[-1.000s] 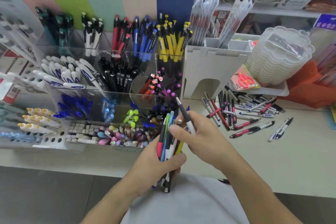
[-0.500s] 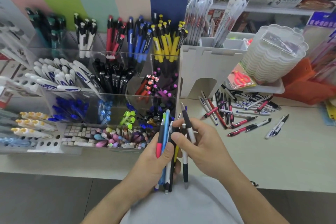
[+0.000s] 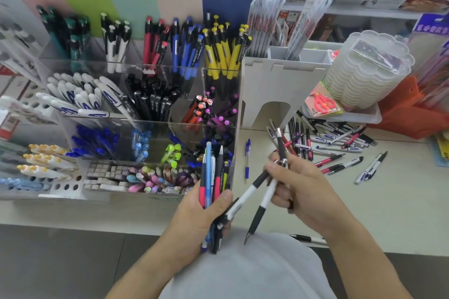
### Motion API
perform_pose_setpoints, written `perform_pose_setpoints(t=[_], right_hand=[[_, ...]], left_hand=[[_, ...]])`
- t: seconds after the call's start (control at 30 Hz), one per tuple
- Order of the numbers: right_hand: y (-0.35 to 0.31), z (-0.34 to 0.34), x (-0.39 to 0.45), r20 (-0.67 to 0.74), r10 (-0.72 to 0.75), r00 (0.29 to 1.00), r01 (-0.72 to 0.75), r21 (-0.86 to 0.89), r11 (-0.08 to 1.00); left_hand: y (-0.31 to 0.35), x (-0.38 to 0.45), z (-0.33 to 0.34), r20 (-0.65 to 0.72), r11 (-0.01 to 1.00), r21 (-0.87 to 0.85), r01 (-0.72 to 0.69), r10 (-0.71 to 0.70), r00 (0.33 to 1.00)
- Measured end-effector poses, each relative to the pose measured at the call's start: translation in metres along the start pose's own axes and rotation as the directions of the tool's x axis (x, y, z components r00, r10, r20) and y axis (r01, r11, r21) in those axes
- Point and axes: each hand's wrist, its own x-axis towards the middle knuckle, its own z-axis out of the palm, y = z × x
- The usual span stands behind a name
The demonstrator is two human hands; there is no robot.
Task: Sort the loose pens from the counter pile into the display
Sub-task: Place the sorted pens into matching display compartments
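- Clear acrylic makes up the tiered pen display point(image 3: 220, 73) standing on the pale counter point(image 3: 388, 206), and we see its compartments stocked by colour: yellow pens point(image 3: 224, 56) at the back right, blue pens point(image 3: 188, 52) and red pens point(image 3: 155, 43) beside them, black pens point(image 3: 150, 99) a tier lower.
- Our left hand point(image 3: 201, 216) is wrapped around an upright bundle of mixed pens point(image 3: 213, 177), thumb pressed across the front; the bundle's tops rise in front of the display's lower right corner.
- Our right hand point(image 3: 303, 192) pinches two black-and-white pens point(image 3: 263, 199) near their upper ends; they splay downward and apart, one slanting toward the left hand's bundle and seemingly touching it, though we cannot be sure.
- A third dark pen appears to stick up from the same right-hand grip, but blur keeps us from being certain.
- Loose pens still form the counter pile point(image 3: 328, 143) to the right of the white castle-shaped holder point(image 3: 279, 87), well beyond the right hand.
- One blue-and-white pen point(image 3: 247, 158) lies alone on the counter between the display and the pile.
- Stacked translucent scalloped containers point(image 3: 364, 73) stand behind the pile, with packaged red scissors point(image 3: 323, 102) just beside them.
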Motion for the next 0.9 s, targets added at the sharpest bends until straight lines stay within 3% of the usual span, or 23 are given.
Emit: perform_pose_setpoints(t=[0.1, 0.27, 0.4, 0.57, 0.73, 0.8, 0.9], right_hand=[[-0.011, -0.013, -0.001, -0.033, -0.028, 0.999, 0.027, -0.048, 0.999], [-0.001, -0.008, 0.002, 0.002, -0.104, 0.995, 0.104, -0.051, 0.993], [0.005, -0.007, 0.007, -0.183, -0.160, 0.970, 0.165, 0.010, 0.986], [0.000, -0.014, 0.003, -0.464, -0.213, 0.860, 0.312, 0.147, 0.939], [0.002, -0.004, -0.007, -0.594, -0.221, 0.774, 0.422, 0.223, 0.879], [0.009, 0.006, -0.013, -0.563, -0.250, 0.788, 0.417, 0.190, 0.889], [0.023, 0.021, -0.022, -0.387, -0.202, 0.900, 0.261, 0.105, 0.960]], left_hand=[[0.004, -0.004, 0.002, 0.069, 0.999, -0.050, 0.020, -0.017, 0.997], [0.004, -0.004, 0.006, 0.101, 0.983, 0.179, -0.048, 0.030, 0.994], [0.006, -0.005, 0.011, 0.046, 0.991, 0.119, -0.066, 0.060, 0.997], [0.009, -0.004, 0.012, -0.065, 0.993, 0.041, -0.114, 0.116, 0.991], [0.010, -0.004, 0.018, -0.110, 0.992, -0.003, -0.126, 0.125, 0.986], [0.011, -0.005, 0.021, -0.125, 0.990, -0.007, -0.143, 0.142, 0.982], [0.013, -0.004, 0.026, -0.162, 0.982, -0.001, -0.191, 0.189, 0.969]])
